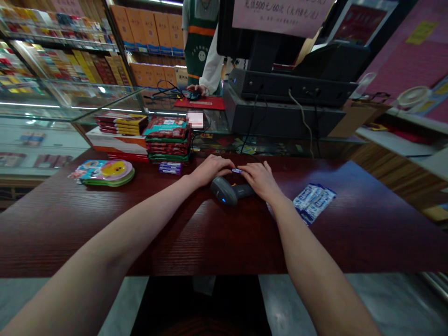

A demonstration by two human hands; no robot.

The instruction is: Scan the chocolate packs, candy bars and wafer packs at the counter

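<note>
A small purple packet (236,171) lies between the fingertips of both hands, just above the table. My left hand (214,169) pinches its left end with bent fingers. On its right end close the fingers of my right hand (259,178); the thumb is partly hidden. Under and in front of the hands rests a dark handheld barcode scanner (226,191) with a blue light, its handle running beneath my right hand. A small stack of similar purple packets (170,168) sits to the left of my left hand. Blue-and-white packets (315,201) lie right of my right forearm.
On the brown table (105,224) stand piled snack bags (168,135), a white-orange box (117,141) and colourful round-ended packages (107,171). Behind are a glass counter, a monitor (262,37) and a black cash drawer (280,112). A person's hand (196,89) rests on a mouse.
</note>
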